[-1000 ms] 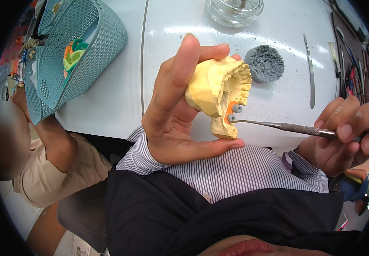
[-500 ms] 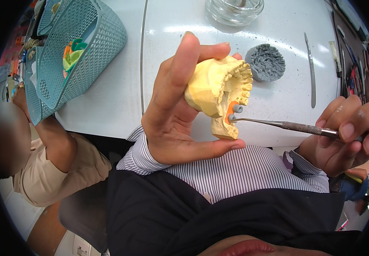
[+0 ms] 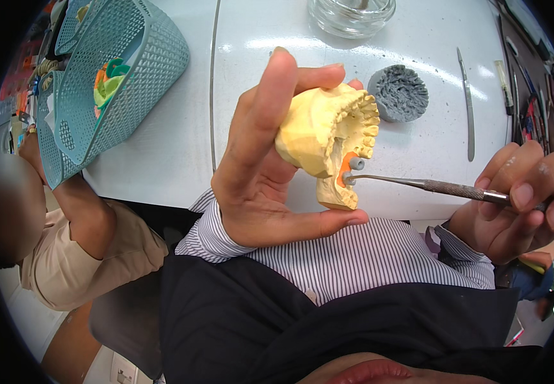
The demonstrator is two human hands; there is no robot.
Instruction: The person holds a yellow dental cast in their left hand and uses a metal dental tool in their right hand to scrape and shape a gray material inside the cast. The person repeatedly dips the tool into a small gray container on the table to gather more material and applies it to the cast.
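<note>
My left hand (image 3: 257, 153) grips a pale yellow dental model (image 3: 315, 134), thumb under its lower end and fingers round its back and top. The model's row of teeth faces right. An orange patch (image 3: 343, 171) on it carries two small grey posts (image 3: 357, 164). My right hand (image 3: 526, 192) pinches the knurled handle of a thin metal dental instrument (image 3: 443, 188). Its bent tip meets the lower grey post, seemingly touching it. Right of the model, a round grey block of wax-like material (image 3: 400, 94) with a rough, carved top lies on the table.
A scalpel-like knife (image 3: 467, 109) lies on the white table (image 3: 277, 38) at right. A glass dish (image 3: 352, 16) stands at the far side. Left is a blue-green perforated basket (image 3: 133, 83) with colourful pieces inside. Tools line the right edge (image 3: 533, 83). Another person's arm (image 3: 75, 205) is at left.
The instrument's tip has shifted slightly upward on the lower grey post. Both hands keep their grips, and the model has barely moved.
</note>
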